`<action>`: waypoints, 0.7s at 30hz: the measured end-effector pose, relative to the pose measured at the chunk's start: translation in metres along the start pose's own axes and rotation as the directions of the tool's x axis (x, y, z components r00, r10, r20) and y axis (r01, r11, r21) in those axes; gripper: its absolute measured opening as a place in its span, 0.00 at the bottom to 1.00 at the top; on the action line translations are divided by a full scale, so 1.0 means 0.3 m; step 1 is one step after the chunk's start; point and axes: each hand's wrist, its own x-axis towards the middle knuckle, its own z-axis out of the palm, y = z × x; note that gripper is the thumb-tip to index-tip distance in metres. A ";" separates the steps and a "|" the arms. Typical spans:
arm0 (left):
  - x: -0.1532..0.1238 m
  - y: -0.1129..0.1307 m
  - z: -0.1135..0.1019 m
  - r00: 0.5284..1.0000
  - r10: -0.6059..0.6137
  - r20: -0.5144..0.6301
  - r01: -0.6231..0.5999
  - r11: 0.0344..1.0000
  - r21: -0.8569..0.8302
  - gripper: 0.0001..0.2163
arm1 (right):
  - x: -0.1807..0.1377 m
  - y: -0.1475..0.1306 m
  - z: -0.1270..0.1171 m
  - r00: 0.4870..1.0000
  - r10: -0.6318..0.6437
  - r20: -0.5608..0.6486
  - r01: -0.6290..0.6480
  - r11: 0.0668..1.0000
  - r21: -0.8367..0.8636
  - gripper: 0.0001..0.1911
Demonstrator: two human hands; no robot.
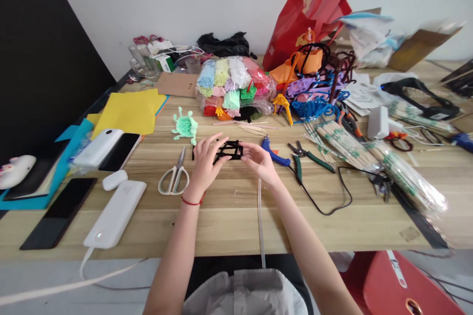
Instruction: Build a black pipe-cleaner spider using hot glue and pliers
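From the head view I have both hands near the middle of the surface (229,226), with the black frame (232,149) between them. My left hand (206,161) arches over the frame's left end, thumb and fingers closed about it; I cannot tell exactly where the hidden fingertips press. My right hand (257,158) pinches the right end between thumb and fingers. The frame looks like an open lattice of thin black bars, lying crosswise in my view.

Just left of the left hand I see the scissors (173,179), white handles toward me and blades pointing away, and beyond them a mint-green figure (185,127) with knobbed ends. Just right of the right hand lies the blue glue gun (275,153), its black cord (316,210) looping off to the right. The green-handled pliers (314,157) rest beside it, handles apart. A few thin sticks (253,128) lie beyond the frame, in front of the bagged bundles (232,83) of many colours. Below the right hand, a clear strip (260,221) runs toward me over the near edge of the surface.
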 end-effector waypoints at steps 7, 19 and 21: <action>-0.006 0.017 0.012 0.984 -0.098 -0.148 0.081 0.990 -0.120 0.16 | 0.003 0.011 -0.012 1.000 -0.004 0.008 0.004 0.997 -0.072 0.23; -0.004 0.015 0.049 0.989 -0.145 0.022 0.143 0.921 -0.362 0.06 | 0.006 0.014 -0.017 1.000 -0.018 -0.012 0.016 0.995 -0.097 0.22; -0.004 0.016 0.049 0.988 -0.151 0.031 0.151 0.917 -0.370 0.06 | 0.006 0.014 -0.017 1.000 -0.026 -0.006 0.026 0.996 -0.080 0.22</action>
